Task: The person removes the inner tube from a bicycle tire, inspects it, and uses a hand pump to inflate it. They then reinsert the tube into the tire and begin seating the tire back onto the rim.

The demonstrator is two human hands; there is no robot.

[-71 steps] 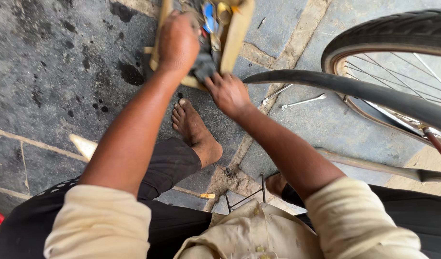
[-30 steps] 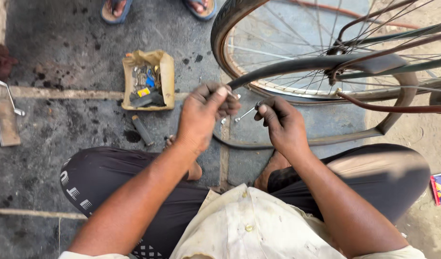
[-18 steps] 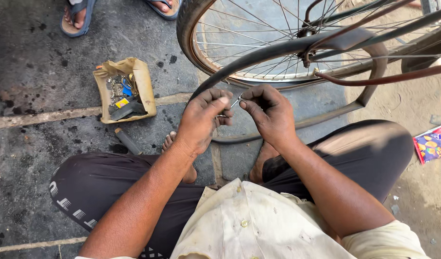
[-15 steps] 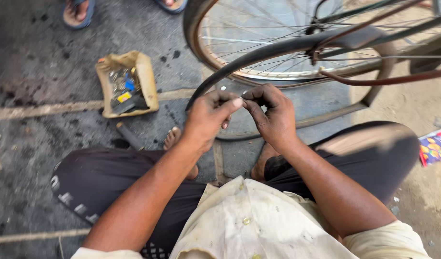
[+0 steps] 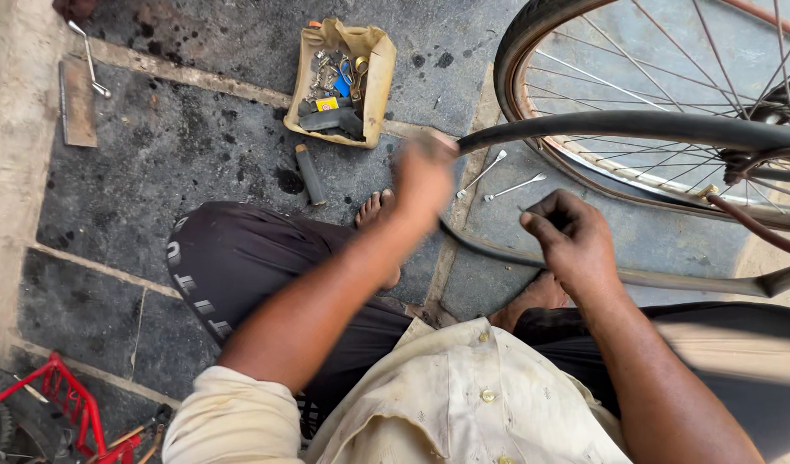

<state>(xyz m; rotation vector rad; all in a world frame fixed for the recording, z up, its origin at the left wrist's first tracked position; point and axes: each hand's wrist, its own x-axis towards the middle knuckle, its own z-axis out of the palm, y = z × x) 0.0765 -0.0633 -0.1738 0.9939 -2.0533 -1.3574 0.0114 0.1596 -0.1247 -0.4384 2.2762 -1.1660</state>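
Observation:
I sit on the stone floor beside a bicycle wheel point(image 5: 532, 51). A black inner tube point(image 5: 636, 127) loops out from the wheel towards me. My left hand point(image 5: 425, 176), blurred by motion, is closed around the bend of the tube. From there the tube's lower run point(image 5: 485, 249) passes under my right hand point(image 5: 567, 236). My right hand's fingers are pinched together on a small thin part that is too small to identify. Two small spanners point(image 5: 498, 180) lie on the floor between my hands.
A torn cardboard box point(image 5: 373, 60) of small tools sits on the floor ahead, with a dark cylinder point(image 5: 309, 172) beside it. A metal bar and flat plate point(image 5: 77, 103) lie far left. A red frame point(image 5: 60, 404) stands at lower left. The bicycle frame tube point(image 5: 696, 279) crosses at right.
My hands, together at the tube half a second ago, have separated. My left hand swings left along the tube while my right stays pinched. The view has shifted left.

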